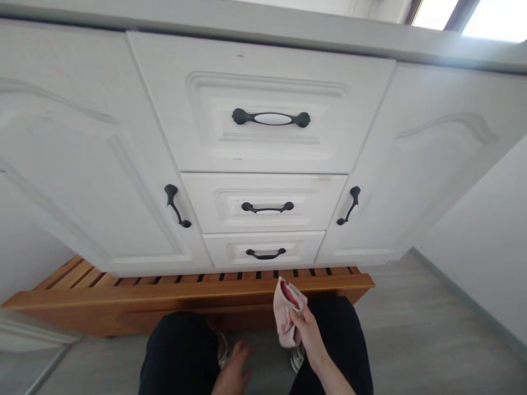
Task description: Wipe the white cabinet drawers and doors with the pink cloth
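Note:
My right hand is closed on a folded pink cloth, thumb on top, with a patch of darker red showing in its fold. It is over my right knee, just in front of the edge of a slatted wooden bench. My left hand hangs between my knees, slightly blurred, with nothing seen in it and its thumb apart from the fingers. Beyond the bench stands a white cabinet, its top drawer, middle drawer and bottom drawer all closed.
Cabinet doors with dark handles flank the drawers, the left door and the right door, both closed. A pale countertop runs along the top. Grey floor and a white wall lie to the right.

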### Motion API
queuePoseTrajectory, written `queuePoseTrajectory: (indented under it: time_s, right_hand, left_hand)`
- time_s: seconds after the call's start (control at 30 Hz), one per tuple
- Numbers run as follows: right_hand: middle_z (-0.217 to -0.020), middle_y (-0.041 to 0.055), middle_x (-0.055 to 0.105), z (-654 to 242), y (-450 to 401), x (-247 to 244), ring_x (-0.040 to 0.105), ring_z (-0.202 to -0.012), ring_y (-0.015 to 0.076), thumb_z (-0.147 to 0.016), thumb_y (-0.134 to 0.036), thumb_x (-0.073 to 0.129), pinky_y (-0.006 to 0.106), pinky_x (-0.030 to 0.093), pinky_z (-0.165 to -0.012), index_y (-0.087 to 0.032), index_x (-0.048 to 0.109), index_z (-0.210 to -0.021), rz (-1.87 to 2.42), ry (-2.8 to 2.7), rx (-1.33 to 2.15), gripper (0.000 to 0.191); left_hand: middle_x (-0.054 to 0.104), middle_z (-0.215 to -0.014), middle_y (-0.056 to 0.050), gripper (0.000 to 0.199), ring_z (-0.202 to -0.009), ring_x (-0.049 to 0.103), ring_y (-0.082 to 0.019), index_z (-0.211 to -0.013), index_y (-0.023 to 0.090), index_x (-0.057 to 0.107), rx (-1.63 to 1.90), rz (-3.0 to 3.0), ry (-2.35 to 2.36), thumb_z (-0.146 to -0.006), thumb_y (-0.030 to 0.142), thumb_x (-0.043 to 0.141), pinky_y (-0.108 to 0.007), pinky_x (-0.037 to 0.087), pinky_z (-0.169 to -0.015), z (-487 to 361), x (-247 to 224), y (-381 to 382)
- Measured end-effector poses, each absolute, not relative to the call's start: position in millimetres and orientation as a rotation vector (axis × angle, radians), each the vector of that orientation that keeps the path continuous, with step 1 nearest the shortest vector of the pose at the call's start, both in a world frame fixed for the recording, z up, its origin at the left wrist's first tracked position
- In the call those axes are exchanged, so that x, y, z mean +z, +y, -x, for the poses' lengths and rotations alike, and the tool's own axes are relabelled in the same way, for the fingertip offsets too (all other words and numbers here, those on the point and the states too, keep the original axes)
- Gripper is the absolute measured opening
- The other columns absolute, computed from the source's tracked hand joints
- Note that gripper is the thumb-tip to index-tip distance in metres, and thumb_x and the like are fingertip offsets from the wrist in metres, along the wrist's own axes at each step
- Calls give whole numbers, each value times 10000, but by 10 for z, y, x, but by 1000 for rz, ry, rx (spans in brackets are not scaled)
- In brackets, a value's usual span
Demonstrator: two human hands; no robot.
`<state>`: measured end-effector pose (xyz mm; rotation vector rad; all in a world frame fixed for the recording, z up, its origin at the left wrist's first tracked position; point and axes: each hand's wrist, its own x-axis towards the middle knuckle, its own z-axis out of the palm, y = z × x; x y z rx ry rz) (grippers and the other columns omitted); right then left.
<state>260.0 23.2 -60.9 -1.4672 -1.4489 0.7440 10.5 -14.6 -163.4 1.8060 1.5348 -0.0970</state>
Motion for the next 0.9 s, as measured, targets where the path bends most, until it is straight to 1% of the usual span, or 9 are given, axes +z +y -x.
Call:
queuePoseTrajectory:
  time_s: [0.1, 0.17, 0.23, 0.3, 0.4, 0.5, 0.6, 0.73, 0.9]
  right_hand:
    - [-828, 72, 701, -2404, -140, -753, 689, -710, 266, -878, -552, 596, 435, 582, -708, -178, 694, -1102, 1374, -820, 1296, 446]
    - [-873, 73, 710, -2354, -272, -741, 695, -790, 288, -773, -584, 709, 465, 570, -802, -174, 708, -1106, 1350, -692, 1377, 529]
    - [-1070, 103, 716, -2325, -327, -640, 677, -1013, 325, -742, -532, 748, 497, 514, -974, -190, 710, -1171, 1368, -841, 1282, 550]
    - [-1302, 123, 643, -2282, -343, -486, 574, -1251, 338, -789, -437, 714, 505, 401, -1128, -224, 694, -1246, 1386, -1133, 1141, 505]
    - [-1440, 115, 539, -2187, -355, -249, 459, -1384, 314, -810, -260, 657, 501, 304, -1205, -285, 613, -1375, 1402, -1468, 1068, 567]
    - [-1416, 97, 540, -2148, -360, -58, 474, -1360, 290, -804, -176, 588, 494, 322, -1196, -304, 597, -1379, 1423, -1536, 1124, 590]
    - [-1325, 87, 572, -2241, -337, 115, 523, -1276, 267, -772, -125, 520, 463, 383, -1142, -278, 662, -1241, 1445, -1507, 1117, 513]
    - [-1187, 56, 625, -2439, -299, 378, 571, -1164, 254, -622, -77, 505, 433, 396, -1095, -247, 697, -1082, 1447, -1490, 1249, 527]
    - [-1315, 53, 638, -2475, -278, 608, 570, -1227, 275, -728, -244, 643, 417, 393, -1087, -243, 634, -1259, 1156, -1084, 1736, 531]
  left_hand:
    - [512, -1479, -118, 464, -1436, 428, -265, -1271, 214, 619, 567, -1611, 1562, -852, 378, 508, -398, 300, -1228, -214, -1431, -158]
    - [573, -1385, -130, 585, -1382, 480, -309, -1186, 218, 662, 888, -1316, 1487, -825, 662, 538, -437, 372, -1183, -354, -1216, -165]
    - [581, -1391, -129, 738, -1375, 487, -332, -1206, 223, 657, 897, -987, 1368, -733, 788, 618, -450, 419, -1143, -532, -971, -172]
    - [548, -1462, -106, 759, -1403, 467, -328, -1304, 259, 601, 874, -761, 1186, -732, 748, 695, -451, 442, -1121, -710, -734, -177]
    - [578, -1456, -87, 751, -1386, 504, -285, -1396, 281, 533, 958, -556, 919, -754, 555, 808, -412, 383, -1175, -876, -458, -179]
    - [674, -1327, -116, 700, -1315, 574, -297, -1310, 207, 621, 995, -446, 865, -718, 497, 858, -391, 383, -1170, -835, -313, -192]
    - [718, -1228, -137, 662, -1180, 658, -335, -1260, 178, 650, 939, -445, 915, -719, 499, 856, -425, 490, -1041, -622, -283, -222]
    - [736, -1183, -135, 727, -1050, 706, -303, -1310, 181, 619, 869, -496, 916, -694, 463, 882, -354, 529, -872, -332, -326, -214]
    - [691, -1289, -144, 724, -1221, 630, -332, -1331, 167, 623, 823, -315, 582, -816, 671, 689, -420, 454, -1050, -300, -345, -151]
